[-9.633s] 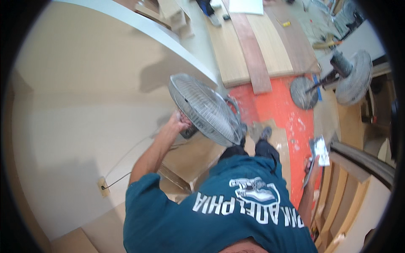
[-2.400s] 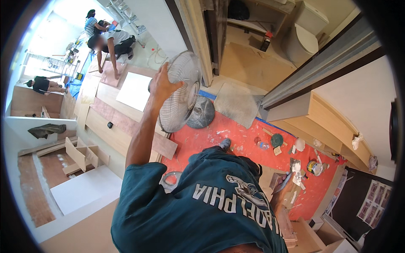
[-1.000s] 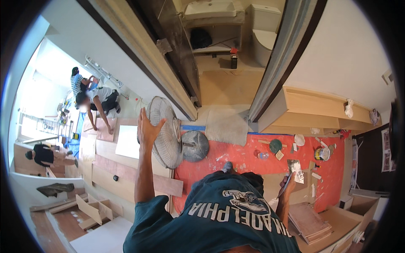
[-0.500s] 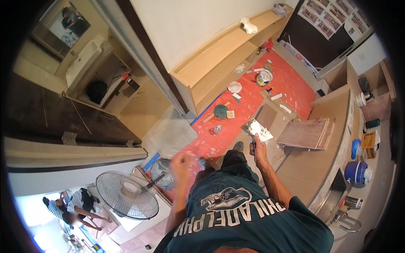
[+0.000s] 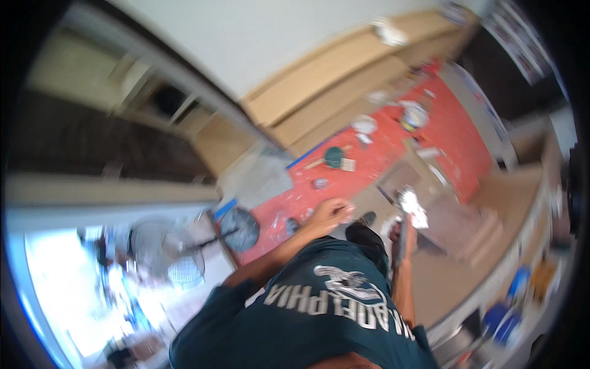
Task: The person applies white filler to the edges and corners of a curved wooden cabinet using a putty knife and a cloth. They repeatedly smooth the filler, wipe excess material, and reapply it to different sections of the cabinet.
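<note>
My right hand (image 5: 405, 237) is closed on the handle of a putty knife (image 5: 412, 206), whose blade carries a thick load of white paste. The picture is smeared, so the grip shows only roughly. My left hand (image 5: 330, 216) is raised in front of my body, left of the putty knife and apart from it. Its fingers are curled together; what they hold, if anything, cannot be made out. Below the hands are my shoe (image 5: 367, 218) and red floor sheeting (image 5: 276, 212).
A paste-smeared bucket (image 5: 414, 115) stands on the sheeting, near a round green thing (image 5: 334, 157). Stacked boards (image 5: 461, 224) lie to the right, beside a counter. A standing fan (image 5: 157, 249) is at the left. A low wooden shelf (image 5: 307, 98) runs along the far wall.
The whole view has swung and blurred. My left hand has moved right and forward, closer to the putty knife. The right hand still holds the paste-loaded putty knife, now seen at a different angle.
</note>
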Available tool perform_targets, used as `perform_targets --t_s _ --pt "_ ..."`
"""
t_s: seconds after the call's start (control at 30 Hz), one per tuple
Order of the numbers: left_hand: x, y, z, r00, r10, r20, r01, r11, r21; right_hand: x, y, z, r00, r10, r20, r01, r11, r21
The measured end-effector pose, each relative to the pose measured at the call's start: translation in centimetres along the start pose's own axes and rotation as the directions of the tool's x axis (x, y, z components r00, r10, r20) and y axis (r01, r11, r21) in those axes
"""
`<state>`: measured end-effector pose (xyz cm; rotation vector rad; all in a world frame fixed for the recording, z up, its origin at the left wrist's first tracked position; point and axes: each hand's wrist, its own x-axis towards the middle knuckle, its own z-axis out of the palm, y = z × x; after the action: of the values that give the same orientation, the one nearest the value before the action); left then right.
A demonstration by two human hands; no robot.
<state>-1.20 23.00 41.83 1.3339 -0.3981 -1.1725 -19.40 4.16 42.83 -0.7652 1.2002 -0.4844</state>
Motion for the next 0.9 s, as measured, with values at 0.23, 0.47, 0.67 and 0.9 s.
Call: perform_targets --t_s 0.23,0.47,0.67,0.9 --pt "7.1 2.7 10.3 0.977 -0.120 -0.178 0.057 0.945 -0.322 3.6 -7.5 2.6 0.914 0.147 0.377 -0.077 0.978 -0.195" --pt "10.6 3.4 14.4 0.919 0.039 -0.393 -0.218 0.880 -0.422 9.9 -10.2 2.0 0.783 0.177 0.596 0.240 0.798 -0.553" --pt "15.2 5.7 13.0 0.864 0.174 -0.472 -0.430 0.743 -0.513 10.0 -13.4 5.4 0.743 0.138 0.655 0.441 0.636 -0.633" --pt "17.1 4.3 12.0 0.695 0.172 -0.698 -0.706 0.348 -0.617 14.6 -13.5 2.1 0.546 0.213 0.810 0.522 0.670 -0.528"
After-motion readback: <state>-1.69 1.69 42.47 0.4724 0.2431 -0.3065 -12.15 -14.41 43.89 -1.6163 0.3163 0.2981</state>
